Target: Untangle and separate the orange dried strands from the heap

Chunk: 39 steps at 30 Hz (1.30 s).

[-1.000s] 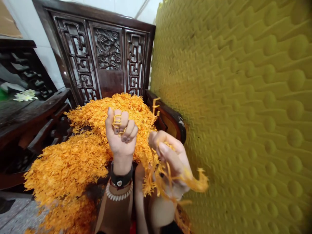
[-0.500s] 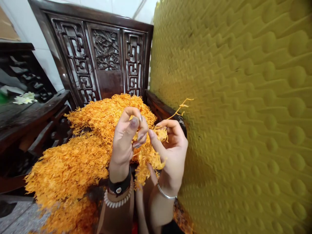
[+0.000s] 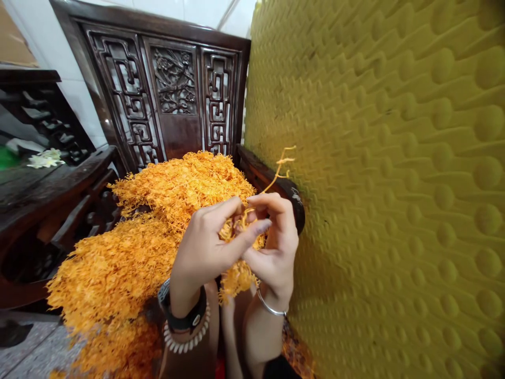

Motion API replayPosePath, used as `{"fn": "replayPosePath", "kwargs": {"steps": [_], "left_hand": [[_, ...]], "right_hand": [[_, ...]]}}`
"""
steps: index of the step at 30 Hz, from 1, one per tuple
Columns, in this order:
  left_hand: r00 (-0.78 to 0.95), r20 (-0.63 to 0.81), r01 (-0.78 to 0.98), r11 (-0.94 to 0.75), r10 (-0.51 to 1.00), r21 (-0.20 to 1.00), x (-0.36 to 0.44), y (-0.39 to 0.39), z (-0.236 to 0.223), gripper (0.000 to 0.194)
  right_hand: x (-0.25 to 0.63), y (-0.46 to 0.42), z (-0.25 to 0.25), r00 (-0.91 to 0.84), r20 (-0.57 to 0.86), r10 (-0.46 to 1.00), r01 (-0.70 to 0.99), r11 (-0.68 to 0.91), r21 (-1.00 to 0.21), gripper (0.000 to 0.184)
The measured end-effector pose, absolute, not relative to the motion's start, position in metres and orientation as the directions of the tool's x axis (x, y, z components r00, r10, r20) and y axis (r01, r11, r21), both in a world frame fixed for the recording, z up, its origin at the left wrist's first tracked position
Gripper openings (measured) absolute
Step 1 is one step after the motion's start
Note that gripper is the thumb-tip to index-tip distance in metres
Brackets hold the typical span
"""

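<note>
A small bunch of orange, frilly plastic-looking sprigs is between my two hands, and its lower end hangs below them. My left hand curls around the upper part of the bunch, its thumb reaching across to my right thumb. My right hand grips the bunch from the other side with bent fingers. A thin yellow-orange stem with short side branches sticks up above my right hand. Some of the fingertips are hidden behind the bunch. Beyond my hands lies a large heap of the same orange sprigs.
The heap lies on a dark wooden chair with a carved back. A tall yellow-green dimpled foam mat stands close on the right. On the left, a pale flower lies on a dark wooden surface.
My left hand has turned over and moved right, so its back now shows and its thumb crosses to my right hand. The projecting stem has shifted left and stands steeper.
</note>
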<state>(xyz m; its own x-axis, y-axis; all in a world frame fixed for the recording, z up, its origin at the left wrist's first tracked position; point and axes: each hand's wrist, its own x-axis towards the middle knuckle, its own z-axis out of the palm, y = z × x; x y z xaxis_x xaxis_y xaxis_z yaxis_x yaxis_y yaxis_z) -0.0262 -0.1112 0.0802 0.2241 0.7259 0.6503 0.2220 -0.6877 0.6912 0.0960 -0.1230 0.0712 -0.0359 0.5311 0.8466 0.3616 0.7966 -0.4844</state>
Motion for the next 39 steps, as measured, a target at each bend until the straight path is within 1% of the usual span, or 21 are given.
{"fn": "replayPosePath", "kwargs": {"steps": [1, 3, 5, 7, 9, 12, 13, 16, 20, 24, 26, 28, 29, 30, 32, 34, 35, 37, 38, 39], "left_hand": [[0.218, 0.666, 0.181, -0.700, 0.713, 0.691, -0.026, -0.111, 0.079, 0.020], [0.147, 0.691, 0.097, -0.706, 0.708, 0.702, -0.025, -0.110, 0.077, 0.025], [0.033, 0.695, 0.038, -0.696, 0.718, 0.717, -0.023, -0.110, 0.077, 0.031], [-0.068, 0.699, 0.017, -0.700, 0.712, 0.714, -0.020, -0.109, 0.077, 0.035], [-0.113, 0.742, 0.034, -0.744, 0.661, 0.668, -0.019, -0.107, 0.078, 0.035], [-0.065, 0.811, 0.095, -0.805, 0.582, 0.586, -0.022, -0.103, 0.078, 0.029], [-0.038, 0.815, 0.110, -0.808, 0.578, 0.579, -0.024, -0.102, 0.078, 0.027], [0.038, 0.783, 0.085, -0.782, 0.621, 0.617, -0.030, -0.101, 0.078, 0.029], [0.038, 0.702, -0.082, -0.698, 0.712, 0.712, -0.031, -0.104, 0.077, 0.031], [0.204, 0.645, -0.186, -0.618, 0.736, 0.764, -0.034, -0.106, 0.080, 0.035], [0.259, 0.599, -0.212, -0.560, 0.758, 0.801, -0.037, -0.108, 0.080, 0.035], [0.279, 0.524, -0.247, -0.467, 0.805, 0.849, -0.037, -0.111, 0.079, 0.035], [0.275, 0.501, -0.297, -0.423, 0.821, 0.856, -0.036, -0.112, 0.079, 0.037], [0.261, 0.497, -0.370, -0.390, 0.828, 0.843, -0.034, -0.114, 0.078, 0.039], [0.247, 0.520, -0.532, -0.334, 0.818, 0.778, -0.027, -0.115, 0.077, 0.043], [0.245, 0.564, -0.643, -0.303, 0.789, 0.703, -0.020, -0.111, 0.076, 0.047], [0.242, 0.582, -0.685, -0.288, 0.776, 0.669, -0.019, -0.108, 0.076, 0.049], [0.198, 0.606, -0.773, -0.257, 0.771, 0.580, -0.023, -0.098, 0.076, 0.051], [0.144, 0.608, -0.817, -0.253, 0.781, 0.519, -0.028, -0.093, 0.075, 0.051], [0.083, 0.603, -0.853, -0.257, 0.793, 0.455, -0.035, -0.087, 0.074, 0.050]], "right_hand": [[0.096, -0.123, 0.072, -0.043, 0.837, 0.546, 0.340, 0.795, -0.501, 0.056], [0.096, -0.124, 0.074, -0.052, 0.805, 0.591, 0.282, 0.782, -0.556, 0.059], [0.095, -0.124, 0.075, -0.067, 0.756, 0.652, 0.247, 0.745, -0.620, 0.058], [0.096, -0.124, 0.076, -0.096, 0.692, 0.716, 0.269, 0.688, -0.674, 0.047], [0.096, -0.124, 0.075, -0.130, 0.633, 0.764, 0.288, 0.639, -0.713, 0.033], [0.097, -0.124, 0.073, -0.133, 0.585, 0.800, 0.266, 0.597, -0.757, 0.012], [0.097, -0.125, 0.072, -0.121, 0.571, 0.812, 0.262, 0.581, -0.770, 0.011], [0.098, -0.127, 0.072, -0.153, 0.526, 0.837, 0.224, 0.548, -0.806, 0.022], [0.098, -0.127, 0.073, -0.260, 0.487, 0.834, 0.148, 0.533, -0.833, 0.024], [0.099, -0.125, 0.072, -0.250, 0.513, 0.821, 0.151, 0.557, -0.817, 0.024], [0.099, -0.123, 0.071, -0.255, 0.522, 0.814, 0.129, 0.563, -0.816, 0.026], [0.098, -0.121, 0.071, -0.280, 0.489, 0.826, 0.053, 0.521, -0.852, 0.030], [0.097, -0.121, 0.071, -0.295, 0.466, 0.834, -0.013, 0.485, -0.875, 0.032], [0.096, -0.120, 0.071, -0.307, 0.453, 0.837, -0.094, 0.447, -0.890, 0.033], [0.093, -0.120, 0.073, -0.301, 0.456, 0.838, -0.264, 0.386, -0.884, 0.036], [0.092, -0.119, 0.076, -0.265, 0.469, 0.842, -0.382, 0.355, -0.853, 0.037], [0.092, -0.119, 0.077, -0.279, 0.492, 0.824, -0.426, 0.353, -0.833, 0.038], [0.095, -0.120, 0.081, -0.355, 0.593, 0.723, -0.526, 0.370, -0.766, 0.043], [0.097, -0.121, 0.082, -0.385, 0.637, 0.668, -0.561, 0.379, -0.736, 0.046], [0.099, -0.122, 0.083, -0.373, 0.666, 0.646, -0.578, 0.399, -0.711, 0.048]]}}
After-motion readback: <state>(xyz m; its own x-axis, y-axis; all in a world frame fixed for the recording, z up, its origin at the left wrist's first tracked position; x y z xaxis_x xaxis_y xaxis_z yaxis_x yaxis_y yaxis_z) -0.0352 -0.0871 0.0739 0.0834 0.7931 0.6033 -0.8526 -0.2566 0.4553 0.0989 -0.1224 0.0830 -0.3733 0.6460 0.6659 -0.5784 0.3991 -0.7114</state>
